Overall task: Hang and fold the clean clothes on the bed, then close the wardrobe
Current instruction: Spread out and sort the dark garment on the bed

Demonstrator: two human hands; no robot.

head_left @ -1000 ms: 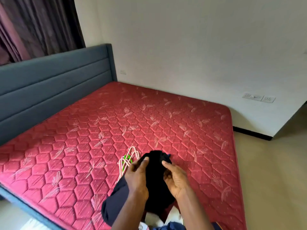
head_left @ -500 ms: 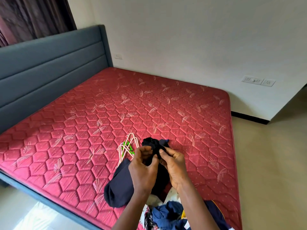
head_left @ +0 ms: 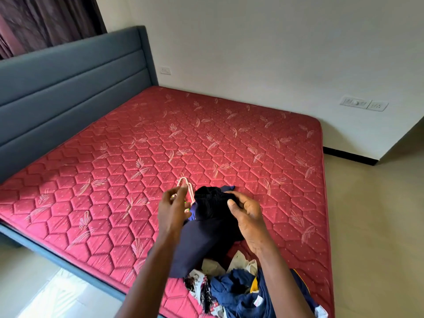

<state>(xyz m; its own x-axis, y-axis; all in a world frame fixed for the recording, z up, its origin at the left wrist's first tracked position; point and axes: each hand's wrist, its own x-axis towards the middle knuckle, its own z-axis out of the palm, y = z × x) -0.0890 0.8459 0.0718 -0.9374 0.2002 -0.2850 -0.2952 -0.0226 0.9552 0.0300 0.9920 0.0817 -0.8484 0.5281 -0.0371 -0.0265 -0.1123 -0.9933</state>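
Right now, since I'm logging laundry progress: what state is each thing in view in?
Right hand: grips the dark garment.
Left hand: open, blurred, above the hangers.
Dark garment: bunched, unfolded.
Hangers: lying on the mattress, nothing hung on them.
Clothes pile: heaped, unfolded, at the mattress's near edge.

a: where are the arms?
b: both bare forearms reach forward from the bottom edge, side by side
a: the left hand (head_left: 173, 210)?
b: raised, its back to the camera, fingers loosely up and blurred, gripping nothing that i can make out
a: and the right hand (head_left: 246, 216)?
b: palm turned inward, thumb on top, fingers curled round a dark cloth (head_left: 211, 203)
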